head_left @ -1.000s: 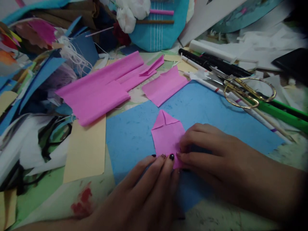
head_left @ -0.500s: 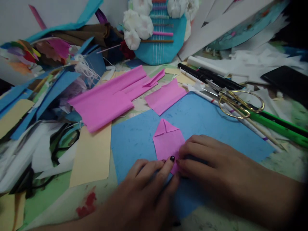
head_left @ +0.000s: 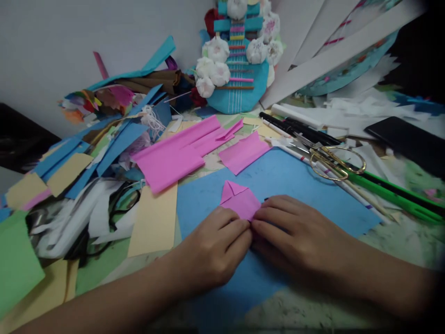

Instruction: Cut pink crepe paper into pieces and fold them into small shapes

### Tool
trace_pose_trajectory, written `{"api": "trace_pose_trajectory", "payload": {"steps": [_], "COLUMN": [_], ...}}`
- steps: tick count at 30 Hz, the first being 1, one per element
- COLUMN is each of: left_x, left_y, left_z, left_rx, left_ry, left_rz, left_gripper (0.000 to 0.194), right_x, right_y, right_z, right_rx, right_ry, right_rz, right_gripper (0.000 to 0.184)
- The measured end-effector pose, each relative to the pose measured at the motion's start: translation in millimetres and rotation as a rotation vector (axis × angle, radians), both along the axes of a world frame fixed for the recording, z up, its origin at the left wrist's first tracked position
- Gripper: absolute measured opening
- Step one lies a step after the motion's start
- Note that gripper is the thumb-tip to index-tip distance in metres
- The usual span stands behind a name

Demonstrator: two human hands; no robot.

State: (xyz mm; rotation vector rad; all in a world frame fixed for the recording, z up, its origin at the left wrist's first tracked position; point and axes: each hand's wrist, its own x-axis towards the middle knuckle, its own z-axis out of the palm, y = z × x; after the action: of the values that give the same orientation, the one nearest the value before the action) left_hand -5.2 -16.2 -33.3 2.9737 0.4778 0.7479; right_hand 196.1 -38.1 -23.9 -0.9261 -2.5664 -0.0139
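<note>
A small piece of pink paper (head_left: 241, 204), its far end folded to a point, lies over a blue sheet (head_left: 292, 171). My left hand (head_left: 220, 243) is closed on the near left edge of the pink paper, fingers curled. Against it, my right hand (head_left: 288, 227) pinches the near right edge, and the fingertips of both hands meet. The paper's near end is hidden under the fingers. Beyond it lie a loose pink piece (head_left: 243, 150) and a larger pink sheet (head_left: 174, 162).
Gold-handled scissors (head_left: 335, 162), black pens (head_left: 306, 132) and a green cutter (head_left: 396, 192) lie at the right, near a dark flat object (head_left: 406, 139). A flower-decked blue paper guitar (head_left: 236, 88) stands behind. Paper scraps and a beige card (head_left: 155, 220) crowd the left.
My left fingers, outstretched before, are now curled in at the paper's near edge. Less of the pink paper shows. The view has tilted up, bringing more of the guitar into sight.
</note>
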Motion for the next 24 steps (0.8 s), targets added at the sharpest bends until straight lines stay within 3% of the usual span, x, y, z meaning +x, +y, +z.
{"api": "trace_pose_trajectory", "payload": {"steps": [6,11,14,24], "left_x": [11.6,1.9,-7.1,-12.0], "left_y": [1.0,9.7,18.6,27.6], "left_z": [5.4,9.2,9.5,6.2], "left_rx": [-0.024,-0.043,-0.001,0.074], "left_ry": [-0.049,-0.091,-0.092,-0.015], "left_rz": [0.064,0.207,0.295,0.220], "left_gripper": [0.011,0.020,0.013,0.012], "right_x": [5.1,24.1,38.2,54.0], "right_y": [5.9,29.9,46.1,63.9], "right_z": [-0.1,-0.1,1.2,-7.3], "right_rx": [0.143,0.040,-0.058,-0.360], "right_ry": [0.002,0.151,0.231,0.391], "right_rz": [0.023,-0.001,-0.011,-0.019], "right_gripper": [0.027,0.023,0.017,0.016]}}
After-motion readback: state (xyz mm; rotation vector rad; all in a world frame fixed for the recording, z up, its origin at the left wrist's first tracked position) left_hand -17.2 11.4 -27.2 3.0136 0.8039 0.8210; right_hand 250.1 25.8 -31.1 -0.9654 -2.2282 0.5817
